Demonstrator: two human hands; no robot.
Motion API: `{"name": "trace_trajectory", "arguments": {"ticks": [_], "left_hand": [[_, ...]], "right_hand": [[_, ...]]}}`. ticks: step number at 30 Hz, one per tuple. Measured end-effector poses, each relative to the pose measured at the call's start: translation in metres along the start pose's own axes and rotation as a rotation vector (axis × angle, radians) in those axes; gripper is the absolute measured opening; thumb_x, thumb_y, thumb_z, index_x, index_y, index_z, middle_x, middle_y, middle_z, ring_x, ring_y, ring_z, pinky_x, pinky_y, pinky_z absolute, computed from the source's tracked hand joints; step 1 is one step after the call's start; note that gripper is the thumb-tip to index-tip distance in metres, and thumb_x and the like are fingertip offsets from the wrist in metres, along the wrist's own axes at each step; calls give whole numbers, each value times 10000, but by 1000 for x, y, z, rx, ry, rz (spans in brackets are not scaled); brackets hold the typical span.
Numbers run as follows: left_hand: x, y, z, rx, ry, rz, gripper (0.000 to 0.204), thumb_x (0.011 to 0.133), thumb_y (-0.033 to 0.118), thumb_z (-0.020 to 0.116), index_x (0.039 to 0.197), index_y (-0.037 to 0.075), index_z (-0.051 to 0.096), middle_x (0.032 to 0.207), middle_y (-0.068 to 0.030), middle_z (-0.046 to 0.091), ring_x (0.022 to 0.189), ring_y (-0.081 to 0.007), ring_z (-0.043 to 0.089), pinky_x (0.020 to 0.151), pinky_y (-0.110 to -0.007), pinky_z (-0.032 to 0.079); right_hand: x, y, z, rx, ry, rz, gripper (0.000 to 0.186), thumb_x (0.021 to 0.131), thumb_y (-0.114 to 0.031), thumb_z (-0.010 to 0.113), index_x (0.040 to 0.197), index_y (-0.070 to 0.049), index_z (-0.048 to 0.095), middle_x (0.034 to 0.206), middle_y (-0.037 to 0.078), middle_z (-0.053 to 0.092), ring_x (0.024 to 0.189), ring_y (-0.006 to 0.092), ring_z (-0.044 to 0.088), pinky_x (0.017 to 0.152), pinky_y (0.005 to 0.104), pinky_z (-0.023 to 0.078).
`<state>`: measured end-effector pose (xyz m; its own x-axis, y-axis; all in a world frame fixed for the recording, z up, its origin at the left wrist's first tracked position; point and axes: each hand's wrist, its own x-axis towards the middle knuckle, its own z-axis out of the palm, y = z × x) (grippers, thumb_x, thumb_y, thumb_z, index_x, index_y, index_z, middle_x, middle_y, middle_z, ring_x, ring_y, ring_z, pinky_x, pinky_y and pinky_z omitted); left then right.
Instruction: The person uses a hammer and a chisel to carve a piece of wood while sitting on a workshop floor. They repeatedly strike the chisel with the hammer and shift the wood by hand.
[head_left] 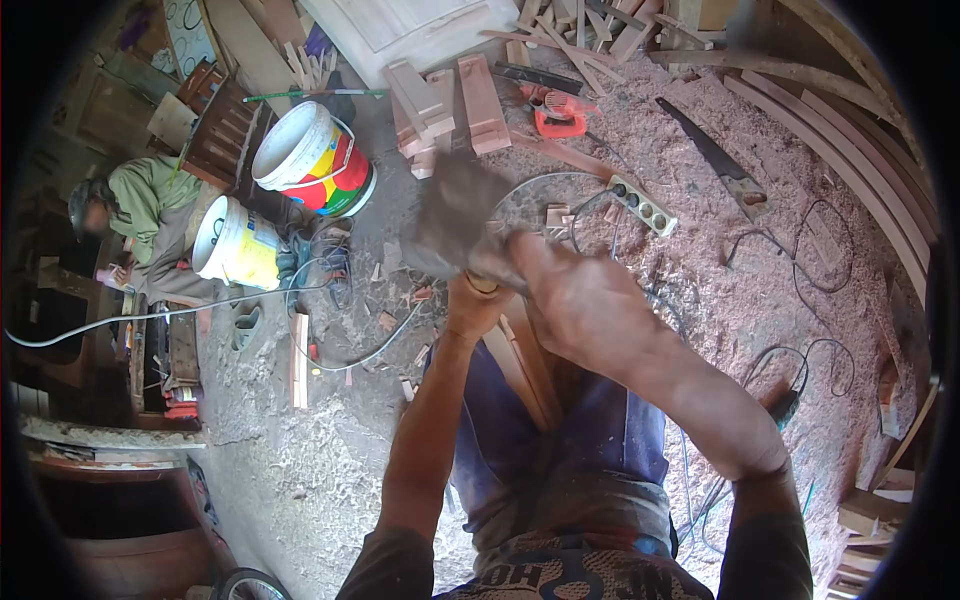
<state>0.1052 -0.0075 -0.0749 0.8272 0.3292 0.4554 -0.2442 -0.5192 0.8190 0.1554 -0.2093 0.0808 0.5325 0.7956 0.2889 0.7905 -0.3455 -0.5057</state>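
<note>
My right hand (578, 300) is closed on the handle of a broad dark tool (455, 205), smeared by motion. Just below that, my left hand (472, 308) is wrapped round something with a pale rounded top, mostly hidden by the tool and right hand, so I cannot make it out. A length of light wood (525, 375) lies between my blue-trousered legs, its upper end under my hands.
A co-worker in a green top (150, 200) bends at left, beside two buckets (300, 160) (235, 255). Wood boards (480, 100), a red power tool (555, 115), a handsaw (705, 150), a power strip (642, 205) and cables lie around me on the shaving-strewn floor.
</note>
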Motion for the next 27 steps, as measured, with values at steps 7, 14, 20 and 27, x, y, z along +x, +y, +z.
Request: {"name": "trace_trajectory", "arguments": {"ticks": [7,14,20,27], "left_hand": [[-13,9,-1,-51,-33,-74,237,770,34,753,999,21,689,928,-83,726,852,-167,700,775,-311,545],[11,24,9,-65,-14,-203,245,741,56,732,976,30,668,886,-71,708,835,-134,668,745,-322,526],[15,33,9,113,-3,-38,148,751,42,716,873,42,632,797,-70,677,743,-176,665,694,-341,521],[0,31,6,48,-73,-177,129,757,61,723,834,30,625,747,-83,667,681,-199,666,652,-349,525]], "right_hand": [[-35,28,11,88,-126,112,460,842,-80,620,1276,-16,482,849,254,682,780,465,683,706,532,564],[-58,30,2,364,-15,259,529,853,-109,665,1334,-13,465,836,290,673,782,472,679,688,531,546],[-76,37,6,386,-7,358,489,865,-140,678,1294,-3,488,788,281,667,789,471,679,686,511,544],[-76,35,13,362,-79,400,478,848,-113,663,1281,-10,489,817,275,672,818,470,682,694,516,548]]}}
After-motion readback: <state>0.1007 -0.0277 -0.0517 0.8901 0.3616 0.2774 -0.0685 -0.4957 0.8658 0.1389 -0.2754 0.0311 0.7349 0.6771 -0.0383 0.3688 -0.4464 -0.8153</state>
